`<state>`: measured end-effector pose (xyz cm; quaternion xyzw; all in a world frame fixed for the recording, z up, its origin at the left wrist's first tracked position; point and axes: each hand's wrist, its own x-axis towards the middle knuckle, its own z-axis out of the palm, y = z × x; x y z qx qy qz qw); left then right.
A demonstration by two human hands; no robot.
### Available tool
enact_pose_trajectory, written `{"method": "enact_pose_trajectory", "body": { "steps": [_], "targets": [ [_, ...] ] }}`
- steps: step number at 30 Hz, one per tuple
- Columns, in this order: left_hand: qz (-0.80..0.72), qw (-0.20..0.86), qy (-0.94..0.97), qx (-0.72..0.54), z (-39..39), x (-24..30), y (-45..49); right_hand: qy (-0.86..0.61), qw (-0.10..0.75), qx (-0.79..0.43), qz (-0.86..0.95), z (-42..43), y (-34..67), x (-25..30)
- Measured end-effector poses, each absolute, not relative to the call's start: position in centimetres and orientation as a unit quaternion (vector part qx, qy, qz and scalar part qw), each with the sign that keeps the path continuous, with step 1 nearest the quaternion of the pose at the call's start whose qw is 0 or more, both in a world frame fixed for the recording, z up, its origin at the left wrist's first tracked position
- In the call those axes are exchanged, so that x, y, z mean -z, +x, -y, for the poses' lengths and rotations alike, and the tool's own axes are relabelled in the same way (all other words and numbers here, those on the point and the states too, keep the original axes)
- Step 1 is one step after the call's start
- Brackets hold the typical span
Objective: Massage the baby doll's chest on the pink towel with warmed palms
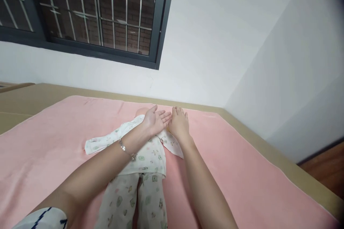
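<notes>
A white baby top (150, 155) with a small green and brown print lies spread on the pink blanket (228, 171). Matching baby trousers (153, 200) lie below it, legs side by side. At the collar shows a rounded, skin-toned shape (141, 111), partly hidden, perhaps a doll's head. My left hand (157, 121) is over the chest and shoulder of the top, palm up, fingers stretched out. Beside it my right hand (179, 123) is back up with fingers extended, near the right sleeve (172, 145). I see nothing held in either hand; what lies under the right palm is hidden.
Under the blanket is a tan mat or mattress (53, 94), its far edge against a white wall (209, 43). A dark-framed window (158, 25) with metal bars is at the upper left. Brown wood (328, 168) shows at the right edge.
</notes>
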<state>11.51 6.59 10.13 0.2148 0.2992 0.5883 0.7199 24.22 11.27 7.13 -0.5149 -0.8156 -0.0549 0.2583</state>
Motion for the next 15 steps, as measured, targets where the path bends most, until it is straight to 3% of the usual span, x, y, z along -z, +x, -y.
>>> {"method": "enact_pose_trajectory", "body": {
  "steps": [5, 9, 12, 15],
  "targets": [
    [-0.387, 0.725, 0.190, -0.537, -0.7, -10.4, 9.3, -0.524, 0.267, 0.049, 0.807, -11.4, 23.6, -7.0],
    [-0.449, 0.698, 0.176, -0.529, 1.8, -11.7, 8.2, -0.528, 0.301, -0.038, 0.793, -8.6, 21.0, -7.5],
    [-0.428, 0.681, 0.229, -0.548, 3.2, -12.9, 7.3, -0.425, 0.340, -0.171, 0.821, -3.3, 18.2, -8.2],
    [-0.392, 0.630, 0.333, -0.583, 5.9, -14.3, 6.4, -0.328, 0.367, -0.192, 0.849, 3.0, 17.0, -9.0]
  ]
}}
